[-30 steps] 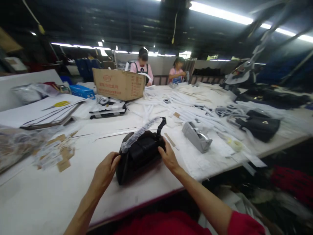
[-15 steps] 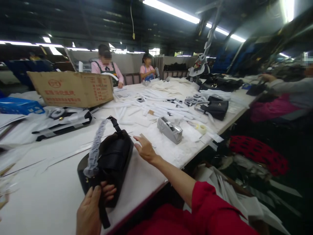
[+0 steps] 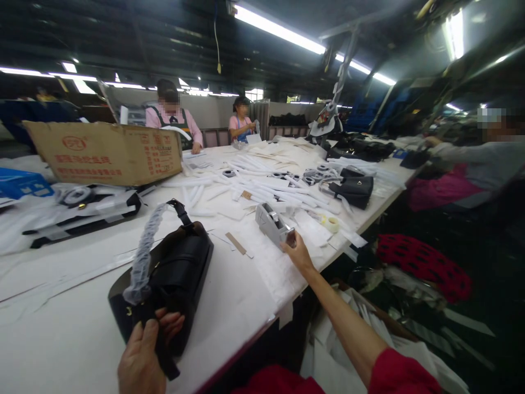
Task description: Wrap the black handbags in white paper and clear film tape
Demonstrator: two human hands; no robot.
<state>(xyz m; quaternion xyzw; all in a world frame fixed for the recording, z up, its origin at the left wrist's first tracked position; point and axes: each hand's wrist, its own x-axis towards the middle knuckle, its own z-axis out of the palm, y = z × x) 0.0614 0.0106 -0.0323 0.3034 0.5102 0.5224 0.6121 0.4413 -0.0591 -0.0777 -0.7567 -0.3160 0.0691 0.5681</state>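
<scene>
The left hand (image 3: 141, 353) grips the black handbag (image 3: 182, 260) by its near end, lower left; the right hand (image 3: 299, 255) touches the tape dispenser (image 3: 267, 223), grip unclear. The bag looks light, supple, best held there.

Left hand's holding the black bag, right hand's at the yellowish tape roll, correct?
Not the tape roll: the head view shows the right hand at the near end of the grey tape dispenser. The left hand is holding the black bag, as you said.

The bag (image 3: 179, 265) sits left of the tape dispenser (image 3: 269, 225).
</scene>
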